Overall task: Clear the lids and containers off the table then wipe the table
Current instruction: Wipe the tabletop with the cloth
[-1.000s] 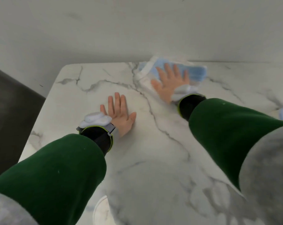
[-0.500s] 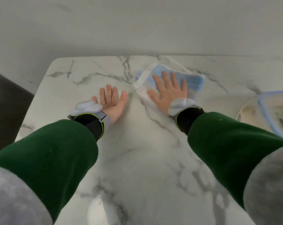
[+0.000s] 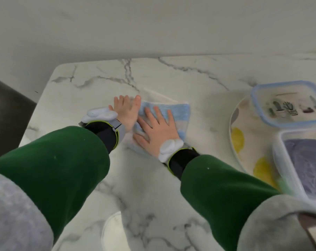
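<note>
A blue and white cloth (image 3: 179,113) lies flat on the white marble table (image 3: 99,84). My right hand (image 3: 157,129) presses on it with fingers spread and straight. My left hand (image 3: 126,111) lies flat on the table right beside it, fingers straight, touching the cloth's left edge. At the right, a clear container with a blue-rimmed lid (image 3: 289,104) sits on a round tray (image 3: 244,142) with yellow spots. A second clear container (image 3: 302,163) with something purple inside stands nearer to me on the same tray.
A pale wall (image 3: 153,24) runs along the table's far edge. Dark floor (image 3: 6,113) shows past the table's left edge. A round white object (image 3: 113,230) sits at the near edge, partly hidden.
My right hand has drawn the cloth toward me and leftward, up against my left hand. The view has swung right, bringing the tray and containers into sight.
</note>
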